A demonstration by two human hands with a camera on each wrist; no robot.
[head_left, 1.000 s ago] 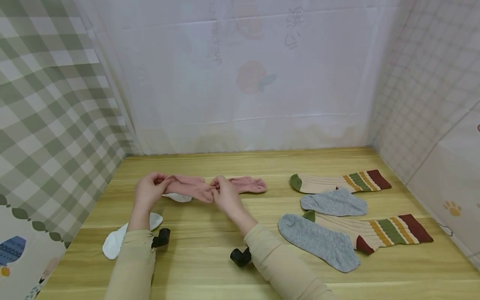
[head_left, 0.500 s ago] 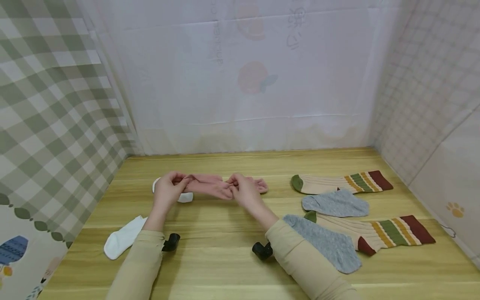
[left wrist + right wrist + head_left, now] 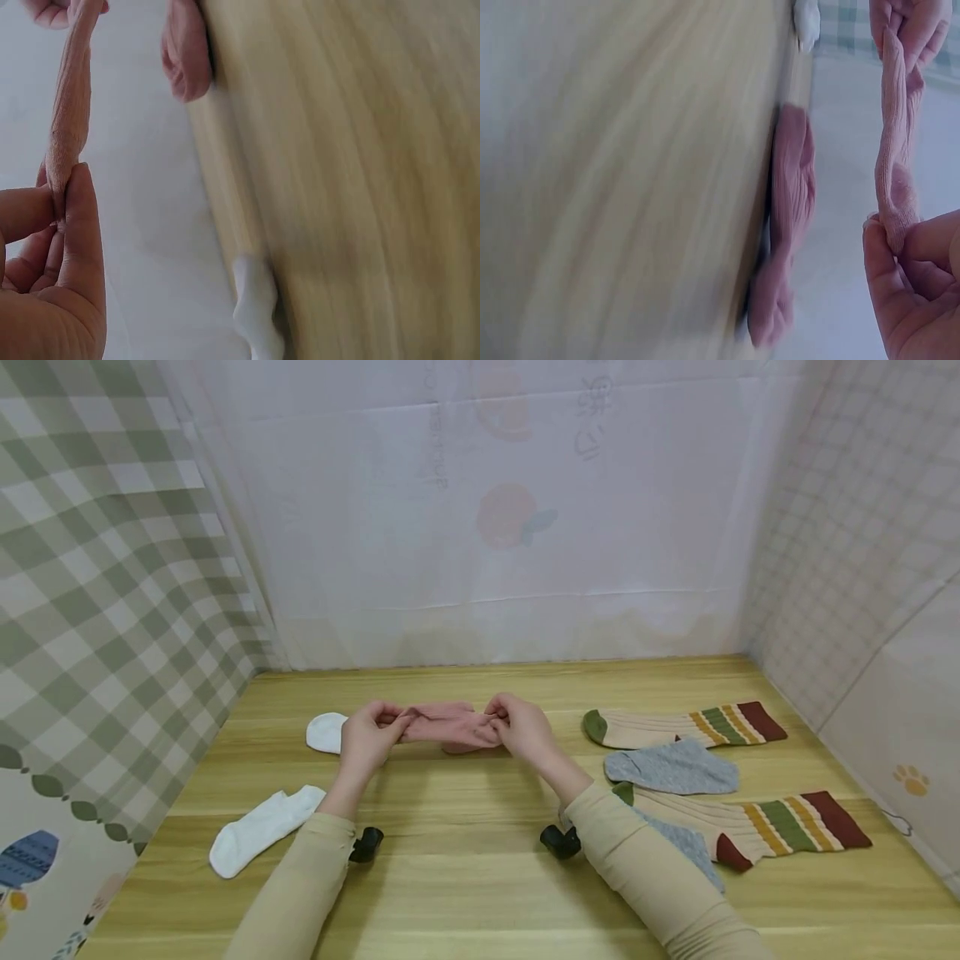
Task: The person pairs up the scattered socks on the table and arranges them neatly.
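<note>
A pink sock [image 3: 446, 724] is stretched level between both hands, raised above the wooden table. My left hand [image 3: 367, 739] pinches its left end between thumb and fingers. At the other end, my right hand [image 3: 525, 731] pinches the fabric the same way. Beneath and behind it lies a second pink sock [image 3: 791, 195], long and flat on the table in the right wrist view, mostly covered in the head view. One white sock [image 3: 325, 732] sits just left of my left hand and is partly hidden by it.
Another white sock [image 3: 266, 828] lies at the left front, near the left sleeve. On the right are two grey socks [image 3: 671, 767] and two striped cream socks [image 3: 780, 822]; the right sleeve covers part of the nearer grey one. A white cloth wall [image 3: 487, 568] rises behind the table [image 3: 465, 885].
Both hands have moved right with the pink sock stretched between them, and it now covers most of the second pink sock. The white socks on the left show more.
</note>
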